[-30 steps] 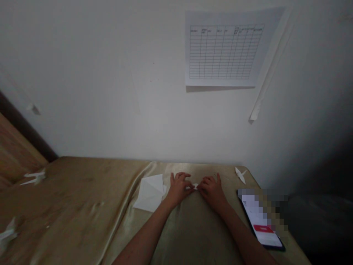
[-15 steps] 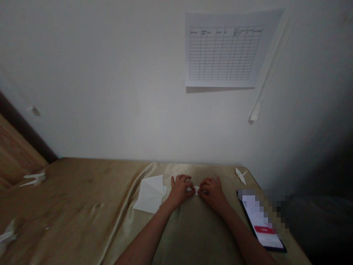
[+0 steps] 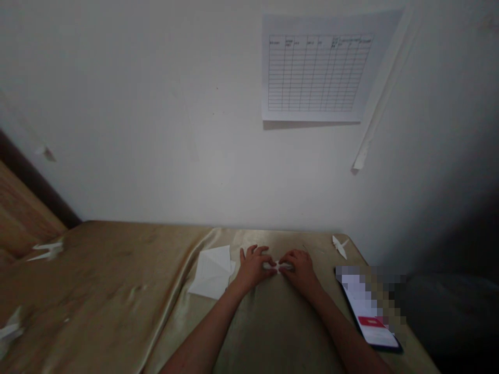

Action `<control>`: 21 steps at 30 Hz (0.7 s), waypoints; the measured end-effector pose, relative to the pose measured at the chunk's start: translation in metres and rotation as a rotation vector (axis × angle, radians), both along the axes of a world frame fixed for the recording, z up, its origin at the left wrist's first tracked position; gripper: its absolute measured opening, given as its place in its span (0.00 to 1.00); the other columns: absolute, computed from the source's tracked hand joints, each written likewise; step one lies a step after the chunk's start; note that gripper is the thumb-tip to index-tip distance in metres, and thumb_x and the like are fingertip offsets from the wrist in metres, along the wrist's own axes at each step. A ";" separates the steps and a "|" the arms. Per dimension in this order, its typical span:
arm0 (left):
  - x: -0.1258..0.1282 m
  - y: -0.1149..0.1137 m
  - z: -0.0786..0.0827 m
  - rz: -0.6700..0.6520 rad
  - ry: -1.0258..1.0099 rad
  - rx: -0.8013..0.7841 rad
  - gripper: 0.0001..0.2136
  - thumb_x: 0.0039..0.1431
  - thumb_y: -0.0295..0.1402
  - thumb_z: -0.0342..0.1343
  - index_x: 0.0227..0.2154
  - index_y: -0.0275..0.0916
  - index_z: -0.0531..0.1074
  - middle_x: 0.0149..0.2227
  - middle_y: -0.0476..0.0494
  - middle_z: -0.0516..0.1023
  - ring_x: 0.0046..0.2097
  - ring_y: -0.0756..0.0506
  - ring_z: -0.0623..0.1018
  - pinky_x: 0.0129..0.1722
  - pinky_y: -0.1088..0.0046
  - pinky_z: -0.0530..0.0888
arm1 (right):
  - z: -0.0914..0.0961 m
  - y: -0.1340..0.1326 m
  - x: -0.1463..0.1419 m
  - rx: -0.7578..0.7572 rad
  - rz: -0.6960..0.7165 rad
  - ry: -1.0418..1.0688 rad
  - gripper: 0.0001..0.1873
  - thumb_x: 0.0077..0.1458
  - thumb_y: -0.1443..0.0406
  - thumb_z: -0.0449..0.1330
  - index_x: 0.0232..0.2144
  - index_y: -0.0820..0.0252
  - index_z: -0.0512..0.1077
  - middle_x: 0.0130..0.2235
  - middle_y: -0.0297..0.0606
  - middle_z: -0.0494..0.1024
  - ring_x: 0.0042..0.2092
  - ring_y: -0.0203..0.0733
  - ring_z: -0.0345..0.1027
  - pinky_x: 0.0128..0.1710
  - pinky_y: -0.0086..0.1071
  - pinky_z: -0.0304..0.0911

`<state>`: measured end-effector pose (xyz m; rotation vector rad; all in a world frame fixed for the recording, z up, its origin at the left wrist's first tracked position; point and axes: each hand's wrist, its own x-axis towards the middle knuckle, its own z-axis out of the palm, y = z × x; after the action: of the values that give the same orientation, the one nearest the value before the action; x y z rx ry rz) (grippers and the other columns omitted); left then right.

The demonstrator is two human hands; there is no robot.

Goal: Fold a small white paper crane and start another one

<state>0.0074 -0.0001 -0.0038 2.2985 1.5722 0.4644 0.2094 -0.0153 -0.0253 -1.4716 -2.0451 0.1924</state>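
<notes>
Left hand and right hand are both pinching a tiny bit of folded white paper, off to the left of the phone. Fingertips are covering most of it, so I can't make out its shape; only slivers of white are peeking through. The left hand's other fingers are fanning out. The phone's right edge is getting lost in blocky pixelation. Further left of the phone, a creased sheet is lying on the surface, its lower right side disappearing behind the left forearm. Way left of the phone, one paper shape is looking pretty blurry and another is running out of frame. A birdlike fold is sitting just past the phone's far end. On the wall above the phone a chart is hanging, headings too small to read. Compared with half a second ago, the right hand's outermost finger is tucking in instead of poking up, and more white is showing.
</notes>
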 end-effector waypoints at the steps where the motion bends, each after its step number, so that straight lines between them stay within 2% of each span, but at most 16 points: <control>1: -0.001 0.000 0.001 -0.018 0.003 -0.013 0.13 0.49 0.45 0.67 0.39 0.58 0.79 0.63 0.53 0.67 0.66 0.31 0.56 0.62 0.32 0.43 | -0.001 0.001 0.002 0.005 0.029 -0.008 0.07 0.53 0.62 0.63 0.36 0.49 0.80 0.42 0.37 0.77 0.48 0.46 0.67 0.53 0.43 0.56; 4: -0.003 -0.001 0.004 -0.039 0.010 -0.025 0.14 0.48 0.45 0.68 0.40 0.58 0.79 0.63 0.52 0.66 0.67 0.31 0.56 0.62 0.32 0.43 | -0.001 0.002 0.007 0.002 0.127 -0.022 0.08 0.53 0.62 0.64 0.37 0.49 0.80 0.43 0.38 0.78 0.48 0.45 0.68 0.53 0.42 0.57; 7: -0.003 -0.002 0.004 -0.032 0.006 -0.013 0.13 0.50 0.44 0.67 0.40 0.58 0.79 0.63 0.52 0.67 0.67 0.31 0.57 0.62 0.31 0.44 | 0.001 0.002 0.012 -0.006 0.161 -0.046 0.09 0.53 0.61 0.65 0.39 0.46 0.80 0.44 0.36 0.78 0.49 0.45 0.68 0.59 0.48 0.52; 14: -0.002 -0.002 0.001 -0.028 -0.003 0.020 0.09 0.56 0.47 0.62 0.39 0.57 0.79 0.63 0.53 0.68 0.66 0.33 0.58 0.61 0.31 0.44 | 0.002 -0.001 0.011 0.000 0.159 -0.059 0.09 0.53 0.57 0.66 0.38 0.45 0.80 0.44 0.37 0.77 0.49 0.45 0.68 0.62 0.53 0.47; 21: -0.003 -0.003 0.003 -0.031 -0.007 0.019 0.08 0.56 0.47 0.62 0.38 0.58 0.79 0.62 0.54 0.68 0.66 0.33 0.58 0.61 0.31 0.45 | 0.006 -0.005 0.005 0.047 0.134 -0.053 0.03 0.54 0.63 0.65 0.32 0.48 0.80 0.42 0.36 0.77 0.49 0.45 0.68 0.64 0.55 0.40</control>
<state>0.0045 -0.0036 -0.0006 2.3294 1.5323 0.4814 0.2139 -0.0201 -0.0198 -1.3247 -2.1775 0.1596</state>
